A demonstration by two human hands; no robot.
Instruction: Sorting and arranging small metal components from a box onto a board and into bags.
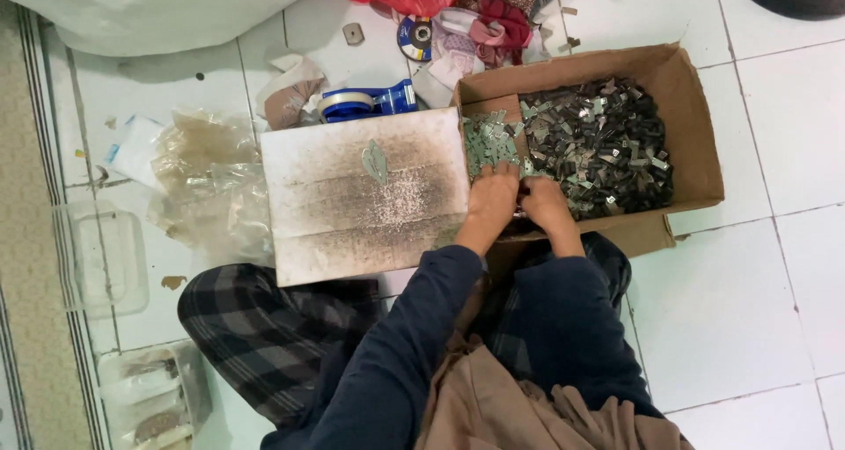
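Seated on the white tiled floor (739, 309), you reach both hands into the near edge of an open cardboard box (695, 124); your left hand (489, 199) rests on a pile of pale green metal pieces (488, 142), and your right hand (546, 205) lies among the dark metal pieces (607, 142) that fill most of the box. To the left, touching the box, a white board (352, 212) dusted with dark specks bears one small pale green piece (375, 161). Beyond the board lie a blue tape dispenser (370, 102) and crumpled clear plastic bags (207, 182), with a clear plastic container (101, 256) further left.

Metal pieces (598, 142) in box (695, 124), board (352, 204) left.
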